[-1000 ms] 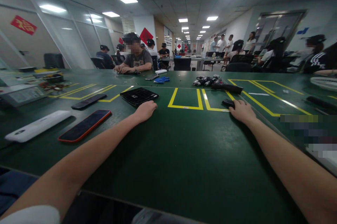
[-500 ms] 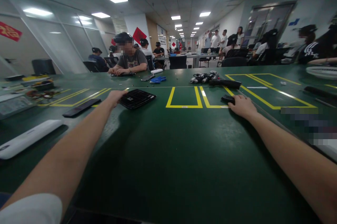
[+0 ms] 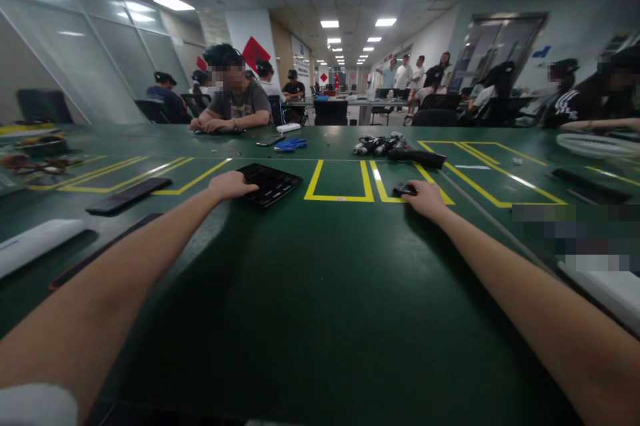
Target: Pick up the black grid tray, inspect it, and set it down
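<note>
Pinches a black panel (image 3: 276, 185) by its left edge in the left hand (image 3: 233, 185), above the green table (image 3: 320, 319), probably leaving its face uncovered; pinches a black gadget (image 3: 403, 190) by its right end in the right hand (image 3: 426, 199), between strips of yellow tape (image 3: 379, 182) likely marking a zone.

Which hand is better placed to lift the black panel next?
Left, probably: the left hand is at the panel's left edge, while the right hand is farther right, at a small black object.
</note>
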A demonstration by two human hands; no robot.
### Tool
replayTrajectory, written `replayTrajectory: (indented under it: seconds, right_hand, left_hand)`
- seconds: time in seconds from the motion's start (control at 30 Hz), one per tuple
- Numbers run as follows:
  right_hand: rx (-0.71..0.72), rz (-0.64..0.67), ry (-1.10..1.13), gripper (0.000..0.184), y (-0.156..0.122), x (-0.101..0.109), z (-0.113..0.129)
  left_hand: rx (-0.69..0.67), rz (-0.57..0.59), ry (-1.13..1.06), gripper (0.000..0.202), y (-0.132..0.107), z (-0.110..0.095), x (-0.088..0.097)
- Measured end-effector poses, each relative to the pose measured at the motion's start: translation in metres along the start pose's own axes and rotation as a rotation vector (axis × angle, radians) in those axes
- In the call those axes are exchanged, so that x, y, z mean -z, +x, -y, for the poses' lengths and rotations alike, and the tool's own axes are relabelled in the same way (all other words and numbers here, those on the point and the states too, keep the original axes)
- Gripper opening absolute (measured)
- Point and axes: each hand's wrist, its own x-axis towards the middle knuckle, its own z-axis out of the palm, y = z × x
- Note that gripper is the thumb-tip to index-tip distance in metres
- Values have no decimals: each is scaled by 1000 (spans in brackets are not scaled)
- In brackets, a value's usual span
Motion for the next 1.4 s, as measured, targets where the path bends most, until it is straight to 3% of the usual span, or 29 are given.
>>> replayTrajectory:
  seconds: [0.13, 0.27, 0.37, 0.5, 0.83, 1.1, 1.2, 1.33, 1.4]
  right_hand:
    - [233, 59, 436, 44, -28, -12, 63]
    - [394, 251, 1028, 47, -58, -25, 113]
    - [484, 333, 1234, 44, -70, -29, 124]
    - [508, 343, 1241, 42, -73, -29, 120]
    - [579, 479, 1224, 45, -74, -23, 112]
    - [797, 291, 997, 33, -77, -15, 117]
    - [843, 265, 909, 24, -75, -17, 118]
    - [824, 229, 808, 23, -75, -21, 118]
    - [800, 222, 786, 26, -77, -18, 118]
  left_hand:
    - [82, 33, 122, 29, -39, -51, -30]
    - [-71, 30, -45, 29, -77, -99, -55]
    - [-226, 66, -189, 29, -98, -117, -62]
    - [-338, 106, -269, 31, -116, -121, -62]
    - [-412, 120, -310, 39, -131, -119, -62]
    - [-402, 144, -161, 30, -133, -126, -62]
    - [-278, 207, -394, 29, -126, -127, -59]
    - [189, 170, -922, 5, -114, -119, -48]
    - [329, 116, -1027, 14, -110, -113, -41]
